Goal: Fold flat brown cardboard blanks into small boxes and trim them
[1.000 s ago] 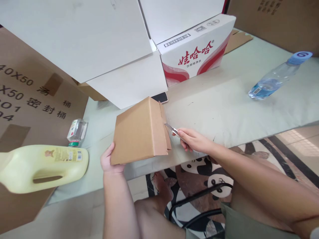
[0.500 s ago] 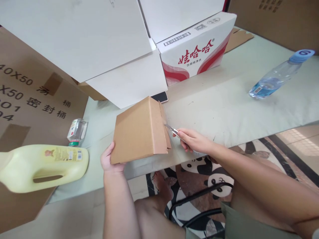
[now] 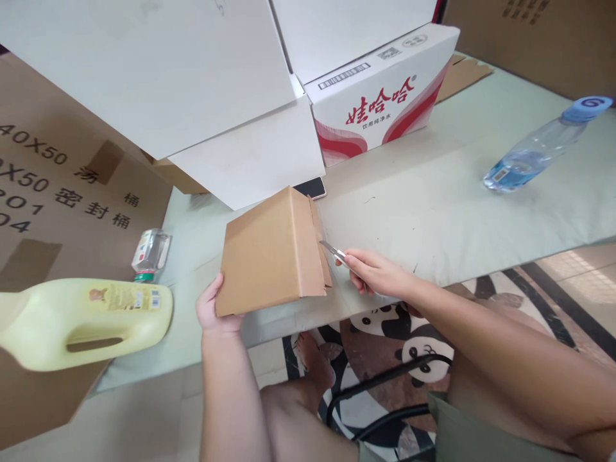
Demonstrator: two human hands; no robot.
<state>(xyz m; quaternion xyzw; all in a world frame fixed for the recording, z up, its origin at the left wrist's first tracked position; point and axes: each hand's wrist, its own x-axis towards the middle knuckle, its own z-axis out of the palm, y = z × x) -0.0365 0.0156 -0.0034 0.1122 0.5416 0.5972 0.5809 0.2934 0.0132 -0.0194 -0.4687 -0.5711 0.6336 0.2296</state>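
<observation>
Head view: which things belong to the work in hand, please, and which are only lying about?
In use:
- small brown box, held by the left hand
- knife, held by the right hand

Lying about, untouched:
- phone
- blue-capped bottle
- green-capped bottle
- yellow jug
- red-and-white carton

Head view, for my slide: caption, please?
Left hand holds a cardboard box; right hand holds a utility knife near its flaps.
</observation>
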